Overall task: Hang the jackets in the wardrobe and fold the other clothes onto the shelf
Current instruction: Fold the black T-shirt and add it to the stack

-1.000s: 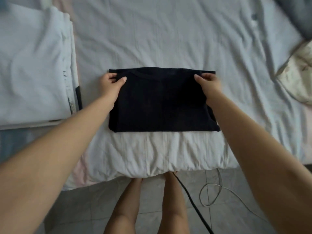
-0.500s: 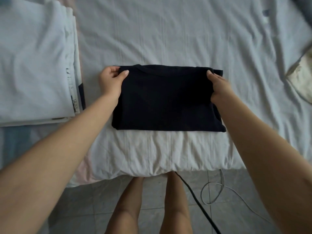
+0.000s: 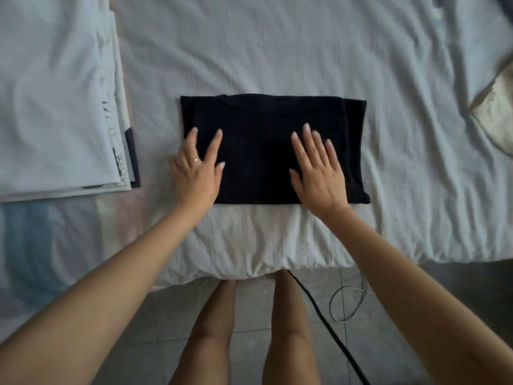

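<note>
On the bed, seen from above at its near edge:

1. White bedsheet (image 3: 305, 51): wrinkled, covers nearly the whole surface and bunches over the near edge.
2. Grey tiled floor (image 3: 155, 329): runs along the foot of the bed; the person's bare legs stand on it, against the mattress.
3. Stack of folded white garments (image 3: 50, 107): far left on the bed, dark print showing along its right edges (wording too small to read).
4. Pastel cloth (image 3: 33, 245): pale blue and pink, just below the white stack at the left edge of the bed.
5. Black folded garment (image 3: 263, 120): a flat rectangle on the sheet, centre, near the bed's front edge, well apart from the white stack.
6. Cream fabric (image 3: 497, 118): crumpled, at the right margin, partly cut off.
7. Left hand (image 3: 194, 173): palm down, fingers straight and spread, lying on the garment's left edge, gripping nothing.
8. Right hand (image 3: 319, 173): palm down, fingers straight, flat on the garment's right half, gripping nothing.
9. Black cable (image 3: 327, 326): crosses the floor beside the legs.
10. Pale looped cord (image 3: 347, 304): on the tiles, just right of the black cable.
11. Ring (image 3: 196, 160): on a left-hand finger.
</note>
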`<state>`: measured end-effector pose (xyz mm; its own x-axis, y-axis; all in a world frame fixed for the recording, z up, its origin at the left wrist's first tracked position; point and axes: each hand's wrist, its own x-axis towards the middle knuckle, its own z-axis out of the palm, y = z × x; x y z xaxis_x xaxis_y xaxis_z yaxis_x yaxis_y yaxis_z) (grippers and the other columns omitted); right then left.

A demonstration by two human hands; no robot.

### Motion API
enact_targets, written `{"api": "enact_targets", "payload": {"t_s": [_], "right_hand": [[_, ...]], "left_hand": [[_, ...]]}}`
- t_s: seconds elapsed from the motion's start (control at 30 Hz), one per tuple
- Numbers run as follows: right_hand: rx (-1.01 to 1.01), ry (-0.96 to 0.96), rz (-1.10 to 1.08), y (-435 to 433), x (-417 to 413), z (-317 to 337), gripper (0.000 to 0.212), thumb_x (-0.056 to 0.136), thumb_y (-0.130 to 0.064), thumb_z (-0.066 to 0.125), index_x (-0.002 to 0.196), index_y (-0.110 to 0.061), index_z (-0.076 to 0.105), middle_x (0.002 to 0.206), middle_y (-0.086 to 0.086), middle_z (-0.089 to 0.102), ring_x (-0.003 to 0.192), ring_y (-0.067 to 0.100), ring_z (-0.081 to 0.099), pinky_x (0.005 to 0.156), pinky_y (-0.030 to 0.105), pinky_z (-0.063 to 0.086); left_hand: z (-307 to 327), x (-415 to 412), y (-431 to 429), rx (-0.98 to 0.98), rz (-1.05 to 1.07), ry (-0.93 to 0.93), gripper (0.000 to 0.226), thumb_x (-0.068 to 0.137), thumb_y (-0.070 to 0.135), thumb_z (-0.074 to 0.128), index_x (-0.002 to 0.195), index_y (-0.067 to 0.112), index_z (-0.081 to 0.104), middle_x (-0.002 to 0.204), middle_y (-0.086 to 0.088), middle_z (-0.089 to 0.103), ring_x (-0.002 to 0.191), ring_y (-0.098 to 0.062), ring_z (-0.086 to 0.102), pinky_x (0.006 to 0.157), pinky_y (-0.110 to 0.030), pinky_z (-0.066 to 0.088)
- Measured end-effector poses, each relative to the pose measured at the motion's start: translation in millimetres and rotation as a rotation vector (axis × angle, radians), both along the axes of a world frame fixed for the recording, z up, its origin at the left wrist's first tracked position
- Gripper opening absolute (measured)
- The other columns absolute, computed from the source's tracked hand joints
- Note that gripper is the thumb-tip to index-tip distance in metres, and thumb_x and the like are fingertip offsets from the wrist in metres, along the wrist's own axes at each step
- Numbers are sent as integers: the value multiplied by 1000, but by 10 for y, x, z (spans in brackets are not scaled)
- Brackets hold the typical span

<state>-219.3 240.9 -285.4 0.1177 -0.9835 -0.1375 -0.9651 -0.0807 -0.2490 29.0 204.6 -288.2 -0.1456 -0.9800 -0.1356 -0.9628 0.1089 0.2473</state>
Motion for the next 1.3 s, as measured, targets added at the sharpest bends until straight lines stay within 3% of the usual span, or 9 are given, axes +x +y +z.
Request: {"api": "enact_targets", "payload": {"t_s": [0.2, 0.47, 0.6, 0.73, 0.87, 0.97, 1.03, 1.13, 1.3], "right_hand": [[192, 129, -355, 726, -412, -87, 69, 97, -52, 16, 152, -16, -3, 160, 4, -4, 147, 16, -4, 118, 32, -12], [204, -74, -534, 684, -538, 157, 67, 98, -34, 45, 153, -16, 11, 159, 15, 10, 143, 32, 20, 115, 47, 22], [226, -173, -538, 362, -587, 259, 77, 90, -28, 61, 151, -14, 16, 143, 14, 34, 127, 30, 41, 101, 41, 41], [480, -469, -774, -15, -639, 385, 73, 83, -16, 71, 141, -12, 27, 112, 4, 55, 101, 22, 58, 66, 22, 44], [557, -311, -646, -264, -433, 640, 66, 80, -12, 65, 137, -8, 31, 101, 3, 51, 98, 28, 57, 71, 34, 44], [495, -342, -569, -331, -4, 836, 68, 81, -14, 58, 142, -15, 29, 103, 5, 59, 92, 28, 60, 72, 38, 50], [410, -378, -501, -379, 368, 874, 78, 81, -14, 57, 149, -20, 19, 102, 5, 63, 86, 27, 62, 68, 40, 52], [338, -379, -349, -452, 973, 788, 91, 81, -15, 58, 153, -28, 4, 85, -4, 57, 70, 19, 56, 59, 32, 45], [746, -642, -106, -449, 1525, 538, 102, 83, -24, 65, 151, -29, -11, 95, -12, 52, 96, 10, 56, 104, 40, 34]], "left_hand": [[-143, 411, 487, 162, -203, -170, 61, 97, 45, 19, 151, 19, 11, 159, -9, 10, 145, -24, 15, 111, -60, 16], [-116, 255, 587, 111, -349, -130, 59, 97, 40, 23, 151, 25, 6, 160, 2, 3, 144, -5, -13, 114, -50, -7], [-173, 289, 549, 228, -319, -132, 65, 93, 49, 19, 151, 27, -2, 158, 9, -6, 142, 0, -17, 110, -57, -9], [-84, 250, 516, 149, -325, -42, 65, 92, 47, 24, 150, 18, 22, 159, 2, 11, 145, -9, 1, 109, -43, -23], [127, 237, 378, 44, -345, 214, 44, 89, 38, 39, 119, 15, 61, 134, -3, 55, 133, -17, 37, 111, -40, 13], [359, 180, 256, 308, 70, 793, 25, 84, 31, 48, 95, 15, 65, 94, 2, 69, 85, -10, 66, 70, -19, 47], [404, 99, 108, 427, 373, 1025, 16, 92, 21, 47, 90, 17, 62, 88, -1, 67, 67, -5, 66, 56, -17, 45], [289, 101, -78, 737, 698, 1148, 30, 102, 31, 31, 95, 21, 58, 92, 0, 65, 69, -6, 68, 61, -23, 48], [85, 356, -265, 827, 695, 1032, 59, 75, 68, 61, 92, 12, 62, 89, -6, 62, 88, -19, 57, 82, -32, 42]]}}
